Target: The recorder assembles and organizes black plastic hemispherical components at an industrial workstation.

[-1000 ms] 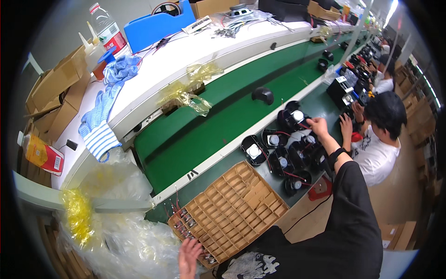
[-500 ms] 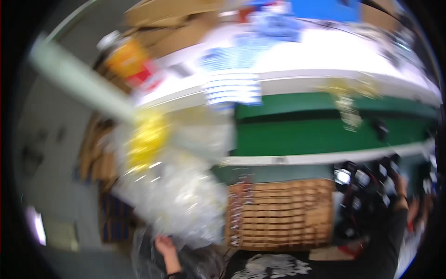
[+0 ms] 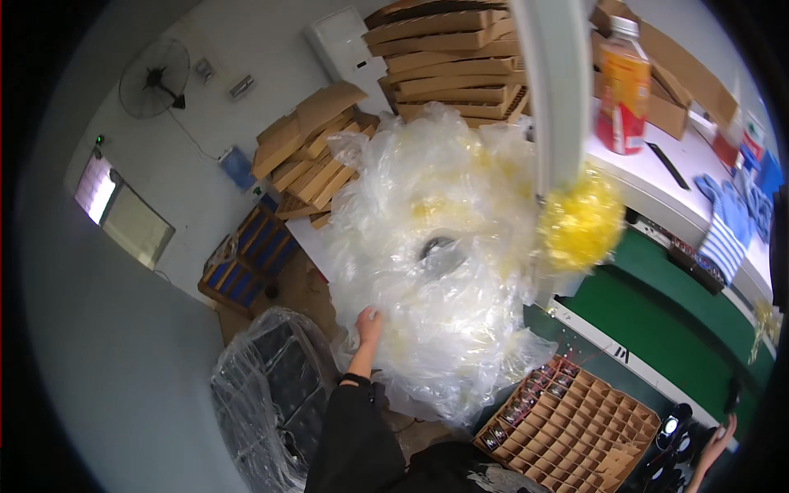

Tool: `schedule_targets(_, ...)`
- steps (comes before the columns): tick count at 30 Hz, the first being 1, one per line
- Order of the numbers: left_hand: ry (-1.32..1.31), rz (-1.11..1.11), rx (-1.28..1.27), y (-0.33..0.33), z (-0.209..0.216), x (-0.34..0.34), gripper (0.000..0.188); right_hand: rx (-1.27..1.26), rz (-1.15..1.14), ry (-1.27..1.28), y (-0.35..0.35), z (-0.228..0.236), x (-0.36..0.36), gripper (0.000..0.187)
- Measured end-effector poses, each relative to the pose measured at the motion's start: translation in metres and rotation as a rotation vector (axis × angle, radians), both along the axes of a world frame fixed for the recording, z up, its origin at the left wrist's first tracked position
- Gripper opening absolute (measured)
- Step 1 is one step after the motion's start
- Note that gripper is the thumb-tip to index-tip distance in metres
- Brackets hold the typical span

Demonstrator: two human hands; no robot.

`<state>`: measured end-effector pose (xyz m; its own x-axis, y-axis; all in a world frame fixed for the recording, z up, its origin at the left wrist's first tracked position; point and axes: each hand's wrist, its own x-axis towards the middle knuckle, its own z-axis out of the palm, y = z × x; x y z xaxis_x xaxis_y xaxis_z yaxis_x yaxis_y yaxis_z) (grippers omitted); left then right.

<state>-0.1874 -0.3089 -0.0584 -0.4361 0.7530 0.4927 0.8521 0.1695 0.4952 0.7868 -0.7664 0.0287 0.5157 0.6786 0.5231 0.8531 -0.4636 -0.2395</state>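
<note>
My left hand (image 3: 369, 326), a dark band at its wrist, reaches out against the near left edge of a big heap of clear plastic bags (image 3: 477, 329). Its fingers look curled; whether they grip any film cannot be made out. Amid the heap shows a dark round patch (image 3: 437, 246). Far to the lower right, my right hand (image 3: 722, 440) has its fingers stretched out, beside several black round parts (image 3: 674, 435) at the green bench. Between the two hands lies a cardboard divider tray (image 3: 567, 444), with small dark metallic parts in its left cells.
Stacked flat cartons (image 3: 448, 62) stand behind the heap. A pale post (image 3: 561, 90) rises beside it, with a yellow plastic bundle (image 3: 582, 222). The white shelf holds a drink bottle (image 3: 625, 86) and striped blue gloves (image 3: 723, 226). A plastic-wrapped black case (image 3: 279, 386) is at lower left.
The view has swung left, bringing the plastic heap to the middle. My left arm now stretches farther forward, to the heap. My right hand appears lower in the picture, with fingers extended.
</note>
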Motion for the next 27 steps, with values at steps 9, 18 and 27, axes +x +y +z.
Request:
schedule_targets(9,-1.571,-0.732,-0.258,0.032,0.132,0.130,0.029,-0.119,0.686,0.104,0.212,0.156,-0.329,0.029)
schedule_targets(18,-1.627,-1.130,-0.890,0.019,0.150,0.110,0.042,-0.314,1.334,0.488,0.381,0.161,-0.596,0.063)
schedule_targets(27,0.019,-0.830,-0.004,0.036,0.117,0.096,0.028,-0.465,1.246,0.125,0.463,0.064,-0.687,0.045)
